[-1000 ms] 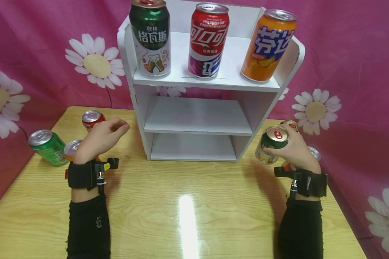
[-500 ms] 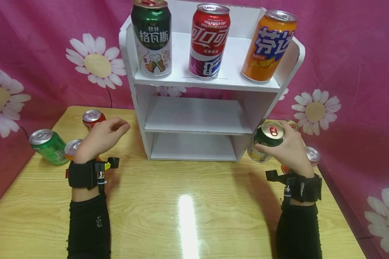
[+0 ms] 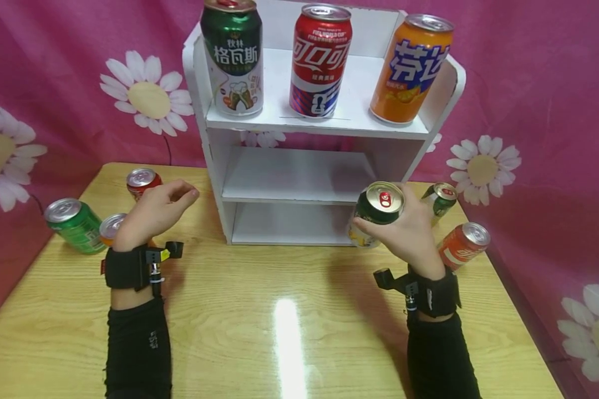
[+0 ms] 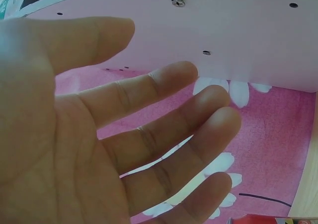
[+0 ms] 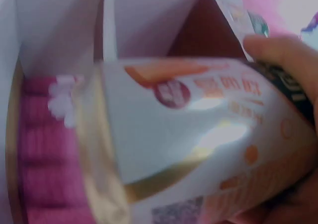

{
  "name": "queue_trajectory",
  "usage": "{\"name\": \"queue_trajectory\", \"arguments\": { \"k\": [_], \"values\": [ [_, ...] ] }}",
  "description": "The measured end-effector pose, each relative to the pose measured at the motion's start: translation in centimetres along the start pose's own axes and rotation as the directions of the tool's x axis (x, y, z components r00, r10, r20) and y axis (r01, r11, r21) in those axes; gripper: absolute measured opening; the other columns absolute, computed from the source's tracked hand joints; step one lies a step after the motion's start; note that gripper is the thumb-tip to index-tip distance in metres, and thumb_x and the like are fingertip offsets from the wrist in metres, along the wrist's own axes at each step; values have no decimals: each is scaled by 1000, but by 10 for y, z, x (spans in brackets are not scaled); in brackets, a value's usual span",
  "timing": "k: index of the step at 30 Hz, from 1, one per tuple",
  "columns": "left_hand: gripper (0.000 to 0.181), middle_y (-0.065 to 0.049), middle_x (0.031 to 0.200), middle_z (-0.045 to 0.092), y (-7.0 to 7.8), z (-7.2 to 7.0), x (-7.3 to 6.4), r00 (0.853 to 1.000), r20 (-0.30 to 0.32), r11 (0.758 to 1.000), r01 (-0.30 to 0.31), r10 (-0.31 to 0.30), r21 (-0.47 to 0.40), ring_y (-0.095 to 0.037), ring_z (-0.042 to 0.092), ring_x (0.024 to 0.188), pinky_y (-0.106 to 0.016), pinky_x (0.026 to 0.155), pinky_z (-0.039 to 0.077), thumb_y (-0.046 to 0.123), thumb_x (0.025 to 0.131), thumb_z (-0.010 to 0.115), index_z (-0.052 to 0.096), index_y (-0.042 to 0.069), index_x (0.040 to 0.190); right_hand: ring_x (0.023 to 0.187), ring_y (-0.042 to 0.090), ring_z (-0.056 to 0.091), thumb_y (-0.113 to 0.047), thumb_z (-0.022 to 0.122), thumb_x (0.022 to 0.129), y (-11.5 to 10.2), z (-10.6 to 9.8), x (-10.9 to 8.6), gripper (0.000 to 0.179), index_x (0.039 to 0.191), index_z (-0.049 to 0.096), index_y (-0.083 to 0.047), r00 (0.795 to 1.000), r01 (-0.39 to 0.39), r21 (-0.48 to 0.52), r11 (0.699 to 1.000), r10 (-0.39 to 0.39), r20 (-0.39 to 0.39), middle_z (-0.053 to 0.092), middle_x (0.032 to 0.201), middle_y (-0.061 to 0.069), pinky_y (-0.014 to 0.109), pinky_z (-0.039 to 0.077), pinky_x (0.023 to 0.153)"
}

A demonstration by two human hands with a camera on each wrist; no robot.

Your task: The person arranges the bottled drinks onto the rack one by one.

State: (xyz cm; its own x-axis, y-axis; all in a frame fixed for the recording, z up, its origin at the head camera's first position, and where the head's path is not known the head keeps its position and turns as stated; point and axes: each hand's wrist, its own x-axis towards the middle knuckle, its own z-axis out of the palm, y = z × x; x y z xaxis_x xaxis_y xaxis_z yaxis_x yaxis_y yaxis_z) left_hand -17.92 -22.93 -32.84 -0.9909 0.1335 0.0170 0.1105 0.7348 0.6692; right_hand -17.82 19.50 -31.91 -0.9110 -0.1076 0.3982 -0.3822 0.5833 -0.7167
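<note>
My right hand (image 3: 404, 227) grips a green and white drink can (image 3: 379, 204) around its side, in front of the right part of the white shelf (image 3: 299, 198). In the right wrist view this can (image 5: 184, 134) lies across the picture, its gold-coloured bottom rim to the left and the fingers wrapped round its green end. My left hand (image 3: 155, 213) hovers over the table's left side near a red can (image 3: 142, 182) and an orange can (image 3: 111, 227), which it partly hides. The left wrist view shows that hand (image 4: 124, 129) with its fingers spread and nothing in them.
On the top tier stand a green and white can (image 3: 233, 61), a red cola can (image 3: 321, 64) and an orange soda can (image 3: 411, 72). A green can (image 3: 75, 227) is at far left. Right of my right arm are another green can (image 3: 439, 200) and a red can (image 3: 463, 244).
My right hand has carried the green and white can leftward from the right side of the table to the shelf front, uncovering the cans behind it. The left hand has stayed still.
</note>
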Motion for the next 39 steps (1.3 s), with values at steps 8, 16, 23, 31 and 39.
{"name": "queue_trajectory", "arguments": {
  "k": [8,16,23,31,39],
  "values": [
    [49,-17,121,57,-1,-2,-1,1000,14,1000,-5,5,-6,-35,50,109,-56,89,41,45,99,42,54,8,127,90,16,61,-31,89,62,-28,36,18,77,121,49,-2,997,32,88,996,-25,-71,66,103,9,34,50,76],
    [48,-17,120,58,-2,-1,0,1000,9,1000,-29,29,-3,-36,50,110,-56,89,41,45,99,41,55,7,126,88,15,62,-44,86,63,-45,47,30,79,119,48,-5,997,-17,59,998,22,-70,67,100,7,35,52,73],
    [50,-18,120,58,-1,0,1,1000,14,1000,-19,19,4,-35,51,108,-56,88,42,46,99,41,55,7,126,88,16,62,-51,83,62,-54,54,40,78,118,49,-7,989,-83,-2,997,82,-125,66,100,7,34,52,73],
    [48,-18,119,59,-4,2,2,1000,10,1000,-27,27,10,-33,52,105,-53,86,43,44,99,42,55,6,125,89,22,61,-60,78,62,-56,62,53,83,116,47,-5,973,-175,-82,981,160,-164,63,102,12,37,53,74],
    [47,-18,115,60,-2,3,6,999,5,999,-46,46,25,-31,54,97,-50,80,45,43,99,44,56,5,125,92,24,59,-61,73,67,-55,66,67,88,127,41,-5,965,-231,-147,962,208,-159,59,109,13,37,52,78]
  ]
}}
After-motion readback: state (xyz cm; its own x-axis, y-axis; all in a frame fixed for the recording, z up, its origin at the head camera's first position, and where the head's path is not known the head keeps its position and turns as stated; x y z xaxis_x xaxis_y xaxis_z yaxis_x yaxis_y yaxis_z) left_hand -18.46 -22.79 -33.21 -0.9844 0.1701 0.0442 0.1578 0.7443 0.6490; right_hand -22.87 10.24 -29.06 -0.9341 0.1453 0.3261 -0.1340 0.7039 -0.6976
